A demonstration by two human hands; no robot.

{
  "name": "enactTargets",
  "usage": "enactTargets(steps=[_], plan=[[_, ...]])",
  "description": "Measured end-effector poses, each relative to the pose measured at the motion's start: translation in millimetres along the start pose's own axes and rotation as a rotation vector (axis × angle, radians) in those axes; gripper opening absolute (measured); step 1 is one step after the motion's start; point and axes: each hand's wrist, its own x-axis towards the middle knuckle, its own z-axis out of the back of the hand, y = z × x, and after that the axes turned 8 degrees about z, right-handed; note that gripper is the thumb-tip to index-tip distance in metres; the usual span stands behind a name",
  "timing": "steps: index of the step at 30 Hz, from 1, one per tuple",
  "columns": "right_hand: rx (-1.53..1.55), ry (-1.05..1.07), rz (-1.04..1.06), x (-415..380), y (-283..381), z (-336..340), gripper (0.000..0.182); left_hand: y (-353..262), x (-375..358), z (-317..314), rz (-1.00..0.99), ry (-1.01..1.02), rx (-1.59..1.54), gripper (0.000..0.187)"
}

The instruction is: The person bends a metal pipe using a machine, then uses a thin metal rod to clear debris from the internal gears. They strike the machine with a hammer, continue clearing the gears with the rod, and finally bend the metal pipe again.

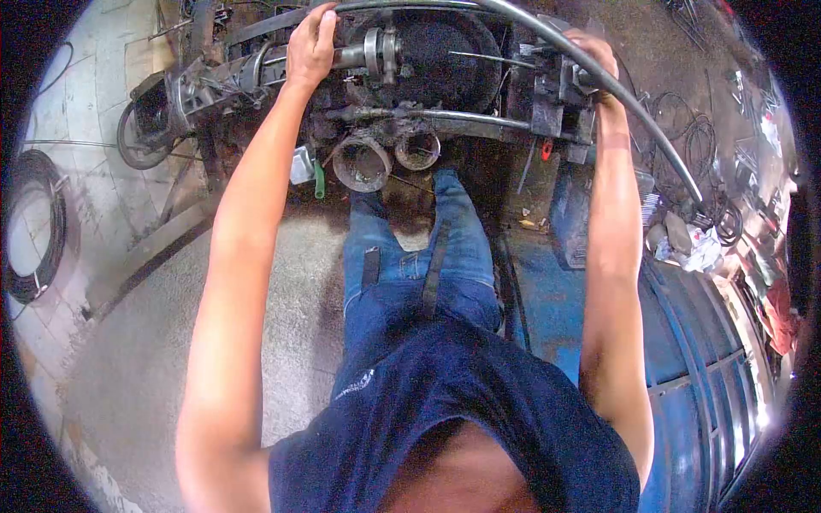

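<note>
Currently I have one machine [374, 53] across the top of my head view, the largest thing here and my landmark for all places.

The long curved rod [634, 104] arches over the machine's far edge and sweeps down past its right end. The left hand [310, 47] is up at the machine's left half, fingers curled where the rod leaves my view; I cannot tell how firmly it grips. The right hand [599, 53] is curled over the machine's right-end block, partly behind the rod; whether it holds rod or block I cannot tell.

Handling, my judgement: steady the rod with an even hold on both sides, seat it squarely against the machine before loading it, keep fingers out from between rod and block, and mind the free end, which could whip.

Counts, large to small:
- Ribbed blue panel [676, 419]: one, near side, right of the machine.
- Black hose coil [57, 222]: one, well left of the machine.
- Open cans: two, side by side at the machine's near edge, larger can [362, 164] left, smaller can [417, 149] right.
- Green piece [320, 181]: one, just left of the cans.
- Red piece [546, 151]: one, under the machine's right end.
</note>
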Motion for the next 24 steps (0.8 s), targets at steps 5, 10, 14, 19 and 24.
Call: enactTargets(steps=[5, 10, 14, 19, 24], plan=[[0.007, 0.071, 0.057, 2.1, -14.1, -9.2, 0.024, 3.2, 1.4, -1.2, -0.014, -0.017, 0.001, 0.04], [-0.007, 0.084, -0.031, 1.2, -18.7, -23.1, 0.022, 0.4, 1.3, -1.9, -0.006, -0.021, 0.011, 0.039], [0.027, 0.121, -0.219, 11.7, -19.6, -38.0, 0.019, 11.6, 1.3, -4.2, -0.016, -0.036, 0.001, 0.039], [0.039, 0.096, -0.353, 23.3, -11.5, -56.6, 0.02, -11.8, -1.8, 9.9, 0.198, 0.062, -0.029, 0.055], [0.031, 0.119, -0.393, 39.0, 5.5, -61.9, 0.023, -15.7, -2.7, 9.0, 0.202, 0.037, -0.029, 0.053]])
